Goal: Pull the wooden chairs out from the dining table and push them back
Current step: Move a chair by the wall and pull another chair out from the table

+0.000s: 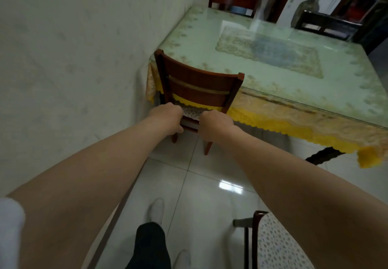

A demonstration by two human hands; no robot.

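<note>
Head view looks down 2 bare forearms to the hands; the left hand is curled shut on the back edge of the seat of the wooden chair, and the right hand is closed on the same edge just beside it, with the patterned seat cushion showing between the 2 fists; fingertips are hidden under the seat, so how deep the hold goes cannot be told. This chair stands tucked at the near corner of the dining table, backrest upright and touching or nearly touching the table edge, its 2 rear legs on the tiled floor, the wall close on its left; the yellow-fringed tablecloth hangs beside it under the glass top. Farther out, a second chair sits pushed in at the far end, a dark third chair at the far right side, and part of a fourth chair with a spotted cushion stands well apart from the table at the lower right. Judging by this, the near chair is either about to be drawn out or just seated home; which one cannot be told; the fourth chair probably needs pushing back, and the others remain in place.
</note>
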